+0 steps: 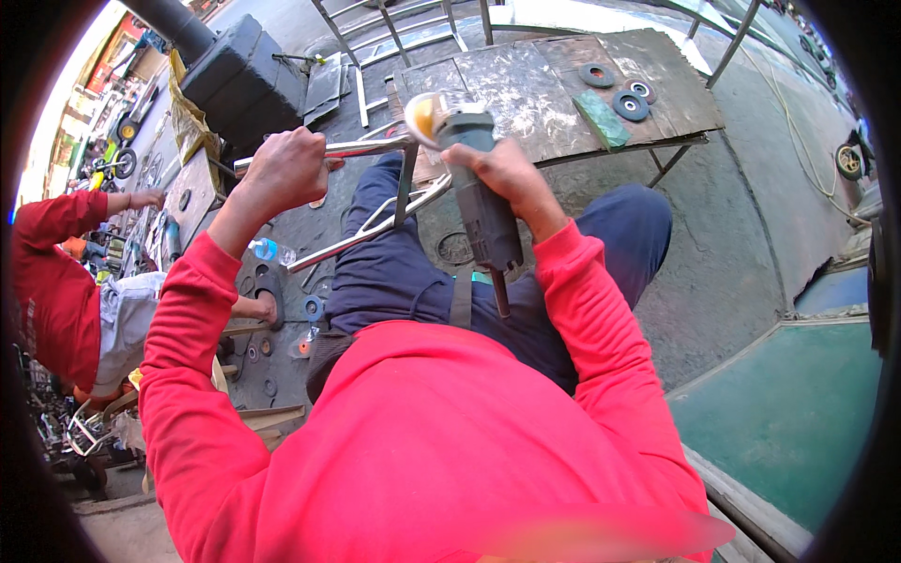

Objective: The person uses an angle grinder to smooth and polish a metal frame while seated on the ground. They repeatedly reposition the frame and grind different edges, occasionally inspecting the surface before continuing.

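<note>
My right hand is wrapped round the body of an angle grinder. The grinder's pale yellowish disc points up and to the left, beside the end of a metal tube frame; whether the disc touches the frame I cannot tell. My left hand is closed in a fist round the frame's upper tube at its left end. A lower bent tube of the frame reaches down over my left leg, joined by a dark upright bar. The grinder's cord end hangs toward my lap.
A worn wooden tabletop ahead carries several grinding discs and a green box. A dark heavy block stands far left. Another person in red works at left. A plastic bottle and loose discs lie on the floor.
</note>
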{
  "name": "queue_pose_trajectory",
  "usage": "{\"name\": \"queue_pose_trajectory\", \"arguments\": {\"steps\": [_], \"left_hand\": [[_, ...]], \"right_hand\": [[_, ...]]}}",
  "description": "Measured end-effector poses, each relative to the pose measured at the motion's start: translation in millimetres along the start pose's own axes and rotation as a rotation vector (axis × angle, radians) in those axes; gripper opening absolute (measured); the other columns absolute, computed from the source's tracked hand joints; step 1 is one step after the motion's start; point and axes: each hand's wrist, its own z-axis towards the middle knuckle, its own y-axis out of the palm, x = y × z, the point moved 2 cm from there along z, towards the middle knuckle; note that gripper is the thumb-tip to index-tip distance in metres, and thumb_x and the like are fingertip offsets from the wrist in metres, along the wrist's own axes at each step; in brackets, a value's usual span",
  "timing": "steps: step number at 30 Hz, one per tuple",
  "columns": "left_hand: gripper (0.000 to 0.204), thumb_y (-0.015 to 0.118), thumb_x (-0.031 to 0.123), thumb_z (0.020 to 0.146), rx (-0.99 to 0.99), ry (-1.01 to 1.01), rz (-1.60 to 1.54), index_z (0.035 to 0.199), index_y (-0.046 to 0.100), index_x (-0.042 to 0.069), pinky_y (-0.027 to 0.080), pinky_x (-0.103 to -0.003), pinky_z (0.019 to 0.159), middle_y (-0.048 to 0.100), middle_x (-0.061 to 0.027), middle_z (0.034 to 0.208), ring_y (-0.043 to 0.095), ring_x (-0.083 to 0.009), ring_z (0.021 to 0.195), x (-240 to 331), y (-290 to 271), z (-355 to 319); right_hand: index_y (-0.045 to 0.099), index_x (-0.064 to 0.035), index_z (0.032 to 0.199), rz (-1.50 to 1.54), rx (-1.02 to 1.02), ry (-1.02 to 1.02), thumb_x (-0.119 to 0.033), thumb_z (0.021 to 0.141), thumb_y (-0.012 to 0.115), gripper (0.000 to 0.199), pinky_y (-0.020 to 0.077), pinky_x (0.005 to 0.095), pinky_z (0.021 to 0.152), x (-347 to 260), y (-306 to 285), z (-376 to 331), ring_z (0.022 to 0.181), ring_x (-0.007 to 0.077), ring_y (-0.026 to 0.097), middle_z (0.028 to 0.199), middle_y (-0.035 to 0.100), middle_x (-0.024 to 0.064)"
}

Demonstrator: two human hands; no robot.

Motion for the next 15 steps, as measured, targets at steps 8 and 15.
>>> {"name": "queue_pose_trajectory", "arguments": {"steps": [8, 15], "left_hand": [[0.021, 0.060, 0.013, 0.071, 0.002, 0.004, -0.025, 0.067, 0.064, -0.007, 0.054, -0.045, 0.060, 0.062, -0.0270, 0.067, 0.065, -0.0409, 0.063, 10.5, -3.5, -8.8], [0.020, 0.059, 0.012, 0.070, -0.013, 0.003, -0.006, 0.067, 0.064, -0.007, 0.054, -0.045, 0.060, 0.062, -0.0267, 0.067, 0.065, -0.0405, 0.062, 9.1, -4.6, -4.2]], "right_hand": [[0.067, 0.0021, 0.091, 0.014, 0.079, 0.073, -0.034, 0.071, 0.078, 0.043, 0.0484, 0.0289, 0.048, 3.4, -6.6, -2.7, 0.053, 0.0147, 0.060, 0.074, 0.063, 0.0067], [0.068, 0.0026, 0.091, -0.042, -0.095, -0.117, -0.039, 0.067, 0.078, 0.049, 0.0482, 0.0301, 0.054, -1.6, 10.4, -7.4, 0.059, 0.0153, 0.060, 0.076, 0.064, 0.0076]]}}
